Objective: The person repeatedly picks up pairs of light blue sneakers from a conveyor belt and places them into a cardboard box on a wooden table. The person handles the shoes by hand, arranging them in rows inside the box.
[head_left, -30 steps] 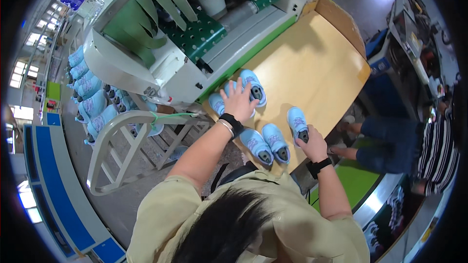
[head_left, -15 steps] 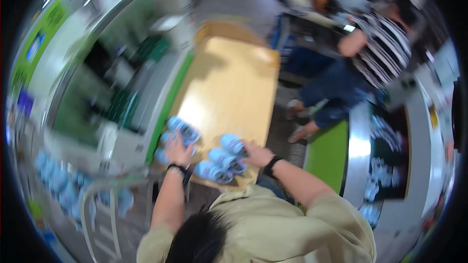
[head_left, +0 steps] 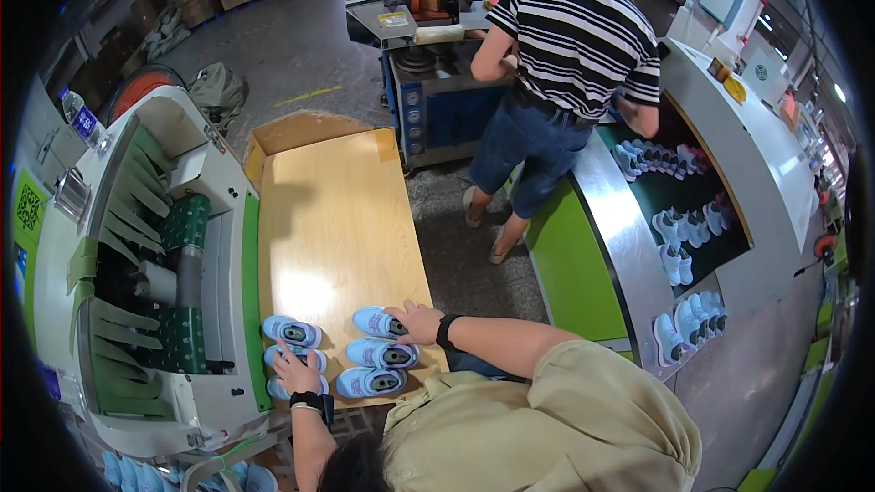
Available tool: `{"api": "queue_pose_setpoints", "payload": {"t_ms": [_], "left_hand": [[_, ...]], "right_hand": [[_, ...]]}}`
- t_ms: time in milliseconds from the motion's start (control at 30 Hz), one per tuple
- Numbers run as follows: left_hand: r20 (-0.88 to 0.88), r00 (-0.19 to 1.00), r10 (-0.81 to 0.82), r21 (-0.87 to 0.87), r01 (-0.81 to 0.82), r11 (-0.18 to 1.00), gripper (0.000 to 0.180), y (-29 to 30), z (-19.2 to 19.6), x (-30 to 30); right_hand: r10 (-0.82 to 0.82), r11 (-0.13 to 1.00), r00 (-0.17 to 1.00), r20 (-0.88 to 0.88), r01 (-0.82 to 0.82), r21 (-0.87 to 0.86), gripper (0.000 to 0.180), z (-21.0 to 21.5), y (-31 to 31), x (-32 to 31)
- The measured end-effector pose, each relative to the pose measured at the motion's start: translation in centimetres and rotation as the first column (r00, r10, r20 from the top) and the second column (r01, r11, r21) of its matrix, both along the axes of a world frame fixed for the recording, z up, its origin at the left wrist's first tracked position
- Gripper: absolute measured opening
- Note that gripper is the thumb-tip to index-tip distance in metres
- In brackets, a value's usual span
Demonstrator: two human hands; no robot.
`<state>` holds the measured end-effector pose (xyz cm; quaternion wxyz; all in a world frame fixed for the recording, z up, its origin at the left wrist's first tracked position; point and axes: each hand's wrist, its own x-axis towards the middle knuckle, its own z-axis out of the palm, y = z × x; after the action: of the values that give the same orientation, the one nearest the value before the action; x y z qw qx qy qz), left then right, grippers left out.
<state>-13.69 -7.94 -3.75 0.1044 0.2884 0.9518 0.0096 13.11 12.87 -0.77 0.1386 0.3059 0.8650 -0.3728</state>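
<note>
Light-blue sneakers stand in two short rows at the near end of a wood-topped table [head_left: 346,219]. My left hand [head_left: 296,372] lies over the left row with its fingers spread, touching the middle sneaker [head_left: 314,358] and partly covering the nearest one [head_left: 278,389]. The far sneaker [head_left: 292,332] of that row is beside my fingertips. In the right row, my right hand [head_left: 419,322] grips the heel of the far sneaker [head_left: 372,320]. Two more sneakers, a middle one [head_left: 369,353] and a near one [head_left: 365,383], stand alongside it.
Left of the table is a machine [head_left: 228,246] with green strip curtains and rollers. A co-worker in a striped shirt [head_left: 583,46] stands at the far right, by a conveyor [head_left: 606,219] carrying several sneakers. More blue sneakers [head_left: 137,474] hang low at the near left.
My view has swung, so the table and sneakers appear further left and the picture is sharper. Both hands stay at the same two rows of sneakers.
</note>
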Motion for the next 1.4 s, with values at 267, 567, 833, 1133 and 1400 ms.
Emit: {"api": "queue_pose_setpoints", "payload": {"t_ms": [267, 567, 833, 1133, 1400], "left_hand": [[0.023, 1.000, 0.010, 0.017, -0.010, 1.000, 0.093, 0.5, 0.1, 0.3], [0.111, 0.994, -0.002, 0.109, -0.010, 0.994, 0.095, 0.3, 1.0, -0.1], [0.078, 0.997, 0.013, 0.418, -0.045, 0.908, 0.070, 2.2, 5.0, 0.7], [0.149, 0.988, -0.040, 0.452, -0.032, 0.891, 0.064, 5.0, 8.2, 5.7], [0.093, 0.983, 0.158, 0.370, -0.181, 0.911, 0.054, 2.8, 10.1, 4.6]], "right_hand": [[0.007, 1.000, 1.000, -0.006, -0.007, -0.012, 0.079, 0.4, 0.6, 0.4], [0.134, 0.990, 0.991, -0.017, -0.134, -0.046, 0.081, 1.1, 2.0, -0.3], [0.078, 0.959, 0.989, -0.129, -0.039, 0.280, 0.066, 2.6, 18.9, -12.5], [-0.100, 0.897, 0.894, -0.436, 0.271, 0.350, 0.094, -0.3, 34.5, -37.9], [-0.217, 0.918, 0.815, -0.538, 0.358, 0.173, 0.046, -8.3, 30.1, -38.3]]}}
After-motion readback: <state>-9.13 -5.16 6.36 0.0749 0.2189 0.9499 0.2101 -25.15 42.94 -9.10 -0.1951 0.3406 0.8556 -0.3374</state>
